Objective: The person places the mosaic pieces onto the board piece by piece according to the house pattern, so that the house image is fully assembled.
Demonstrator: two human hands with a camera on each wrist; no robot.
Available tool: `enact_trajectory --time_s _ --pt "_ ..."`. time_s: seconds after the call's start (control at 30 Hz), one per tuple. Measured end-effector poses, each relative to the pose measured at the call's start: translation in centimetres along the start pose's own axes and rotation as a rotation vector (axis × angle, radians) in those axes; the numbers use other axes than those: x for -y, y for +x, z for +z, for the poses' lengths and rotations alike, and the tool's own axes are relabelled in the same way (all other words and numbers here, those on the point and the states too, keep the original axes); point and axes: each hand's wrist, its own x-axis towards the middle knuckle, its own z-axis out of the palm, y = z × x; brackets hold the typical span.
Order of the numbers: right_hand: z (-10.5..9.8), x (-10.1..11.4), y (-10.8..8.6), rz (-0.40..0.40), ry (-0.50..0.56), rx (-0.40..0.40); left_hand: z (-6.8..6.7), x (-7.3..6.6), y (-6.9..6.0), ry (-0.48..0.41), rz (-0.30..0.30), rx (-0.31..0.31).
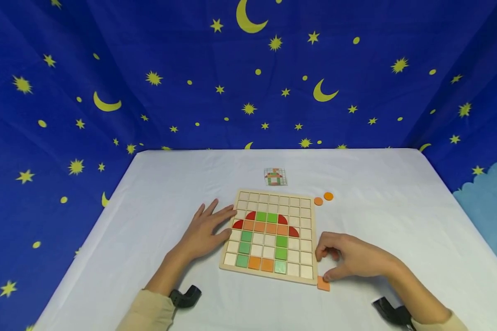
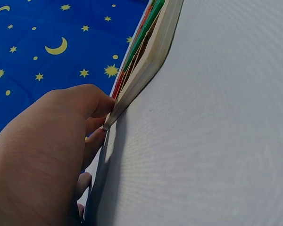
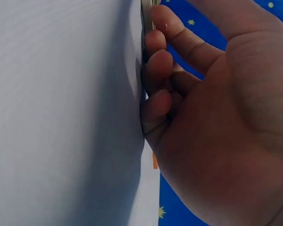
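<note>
A wooden grid board [image 1: 306, 279] lies on the table, its cells holding red quarter-round, green and orange square tiles in a mushroom or house-like pattern. My left hand [image 1: 201, 232] rests with spread fingers at the board's left edge, thumb and forefinger touching the rim; the left wrist view shows this rim [image 2: 153, 52] from the side. Beside the right edge is my right hand [image 1: 352, 255], fingers loosely bent and a gap between forefinger and thumb. Its thumb tip touches a loose orange square tile [image 1: 323, 285] by the board's near right corner.
Behind the board lies a small pattern card [image 1: 275, 176] with a similar coloured design. Two orange discs, one lighter [image 1: 318, 201] and one deeper orange [image 1: 328, 196], lie off the far right corner. A blue star-and-moon cloth [image 1: 199, 105] hangs around the white table [image 1: 182, 184].
</note>
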Motion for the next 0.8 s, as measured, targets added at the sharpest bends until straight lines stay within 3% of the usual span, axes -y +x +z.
enact_trajectory --time_s 0.13,0.5,0.8 --pt "0.1 -0.23 0.19 -0.005 -0.018 0.0 -0.07 0.08 -0.09 0.001 -0.003 -0.002" --pt "-0.26 -0.81 -0.13 -0.019 0.074 -0.046 -0.01 0.0 0.02 -0.001 0.002 0.004" --pt "0.16 -0.06 -0.14 -0.031 -0.083 -0.018 0.07 0.16 0.01 0.002 -0.005 0.007"
